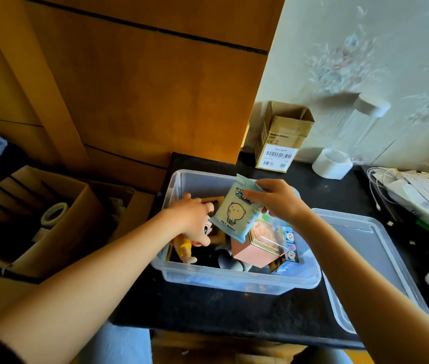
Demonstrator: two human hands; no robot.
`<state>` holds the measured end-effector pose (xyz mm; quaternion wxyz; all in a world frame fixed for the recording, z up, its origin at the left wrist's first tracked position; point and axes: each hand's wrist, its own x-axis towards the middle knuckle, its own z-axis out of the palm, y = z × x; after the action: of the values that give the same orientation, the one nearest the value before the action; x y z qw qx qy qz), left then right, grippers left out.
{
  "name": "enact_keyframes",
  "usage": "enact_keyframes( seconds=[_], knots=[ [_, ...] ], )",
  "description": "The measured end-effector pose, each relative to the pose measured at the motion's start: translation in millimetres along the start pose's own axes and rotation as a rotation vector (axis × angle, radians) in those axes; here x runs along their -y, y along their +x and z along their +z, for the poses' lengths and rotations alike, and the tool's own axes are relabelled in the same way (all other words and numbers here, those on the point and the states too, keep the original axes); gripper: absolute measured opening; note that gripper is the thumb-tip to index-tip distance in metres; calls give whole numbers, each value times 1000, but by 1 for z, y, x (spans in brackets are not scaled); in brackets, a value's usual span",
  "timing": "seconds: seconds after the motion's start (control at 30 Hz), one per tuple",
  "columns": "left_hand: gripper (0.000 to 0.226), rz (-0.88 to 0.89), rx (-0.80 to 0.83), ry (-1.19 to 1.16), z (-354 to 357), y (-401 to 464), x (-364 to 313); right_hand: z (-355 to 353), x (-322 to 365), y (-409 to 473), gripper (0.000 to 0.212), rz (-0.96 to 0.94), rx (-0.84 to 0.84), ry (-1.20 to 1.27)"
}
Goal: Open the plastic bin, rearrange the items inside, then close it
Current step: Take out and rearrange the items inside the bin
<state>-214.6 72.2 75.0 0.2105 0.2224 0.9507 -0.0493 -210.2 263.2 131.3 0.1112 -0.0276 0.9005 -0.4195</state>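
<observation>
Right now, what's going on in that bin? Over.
Right hand holds wet wipes pack above bin. Left hand on cartoon doll. Lid off, lying alongside.

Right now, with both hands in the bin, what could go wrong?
1. The right hand pinches the wet wipes pack by its top edge; it could slip onto the pink box.
2. The left hand on the doll may knock neighbouring items.
3. The lid overhangs the black table and might get elbowed off.

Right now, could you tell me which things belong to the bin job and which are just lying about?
Job:
plastic bin
lid
wet wipes pack, held by right hand
doll under left hand
pink box

Lying about:
cardboard box
tape roll
cables
</observation>
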Motion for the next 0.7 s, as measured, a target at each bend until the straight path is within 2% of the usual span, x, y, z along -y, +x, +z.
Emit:
enact_keyframes(
  seconds=[0.1,0.23,0.47,0.7],
  knots=[
    [76,-11,-11,-107,0,4,0,-9,-4,-12,22,-44,-5,-32],
    [71,-124,-162,-407,8,1,2,-18,-15,-25,12,-48,-53,-15],
    [56,-172,-362,-607,2,-6,4,-21,-25,-41,12,-99,-103,85],
    [32,-131,-640,-1253,-26,-30,16,-19,-26,-42,17,-105,-162,163]
  ],
)
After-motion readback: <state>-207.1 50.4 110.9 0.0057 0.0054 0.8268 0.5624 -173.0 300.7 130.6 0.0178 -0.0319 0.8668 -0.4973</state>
